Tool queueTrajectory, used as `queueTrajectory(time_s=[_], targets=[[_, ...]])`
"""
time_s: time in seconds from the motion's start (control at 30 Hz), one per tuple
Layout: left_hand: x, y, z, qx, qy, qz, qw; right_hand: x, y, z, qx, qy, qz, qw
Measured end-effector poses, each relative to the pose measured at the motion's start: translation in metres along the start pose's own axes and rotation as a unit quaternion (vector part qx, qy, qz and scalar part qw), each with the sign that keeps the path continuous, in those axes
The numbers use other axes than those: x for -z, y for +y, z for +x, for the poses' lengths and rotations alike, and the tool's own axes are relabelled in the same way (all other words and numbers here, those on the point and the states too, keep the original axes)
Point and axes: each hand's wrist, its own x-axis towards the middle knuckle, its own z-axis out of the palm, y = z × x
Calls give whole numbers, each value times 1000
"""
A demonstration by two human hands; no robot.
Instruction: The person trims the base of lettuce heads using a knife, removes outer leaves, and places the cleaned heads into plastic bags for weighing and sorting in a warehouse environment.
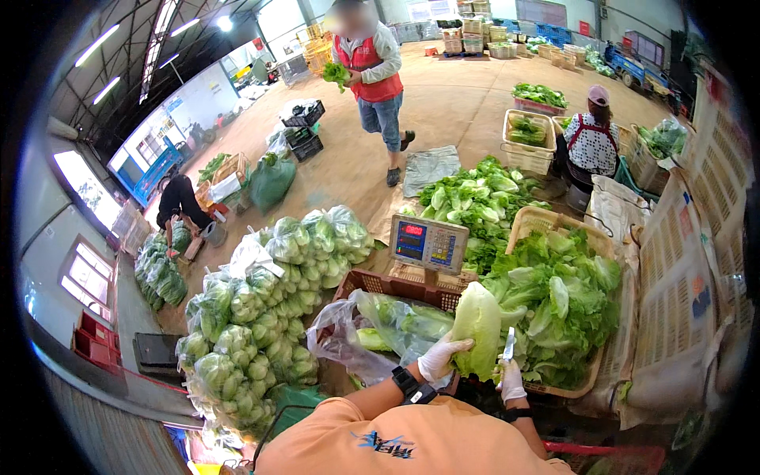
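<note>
My left hand (443, 358), in a white glove, grips the lower left side of a long pale green head of Chinese cabbage (476, 321), held upright in front of me. Just right of it, my gloved right hand (511, 378) is closed around a small knife (509, 345), its blade pointing up and apart from the cabbage. Beyond my left hand, a clear plastic bag (408, 323) with some greens in it lies open over a brown crate (380, 283). A scale (428, 245) with a lit display stands behind the crate. My right fingers are partly hidden.
A yellow basket (590, 388) heaped with leafy greens (554, 297) stands at my right. More greens (483, 198) are piled beyond the scale. Bagged cabbages (261, 317) are stacked at left. One person (376, 71) stands ahead holding greens; others sit or bend at right and left.
</note>
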Motion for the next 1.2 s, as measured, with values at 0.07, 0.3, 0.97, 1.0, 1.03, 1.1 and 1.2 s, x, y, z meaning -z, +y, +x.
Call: queueTrajectory(time_s=[0.07,0.3,0.97,1.0,1.03,1.1,1.2], targets=[[6,-4,4,-7,-31,-29,999,7,9,10,13,-1,-13,1000],[5,-5,1,-25,-3,-8,1000,7,14,10,36,21,23,999],[5,-7,0,5,-28,-36,999,-9,-19,-16,31,57,81,995],[6,-8,2,6,-30,-37,999,-5,-14,-10,35,62,89,993],[7,-8,3,12,-27,-45,999,-1,-10,-6,38,66,98,992],[11,-8,-1,13,-14,-56,998,-9,-17,-15,23,73,71,994],[10,-7,1,-16,-25,-57,998,-3,-10,-7,9,76,49,996]])
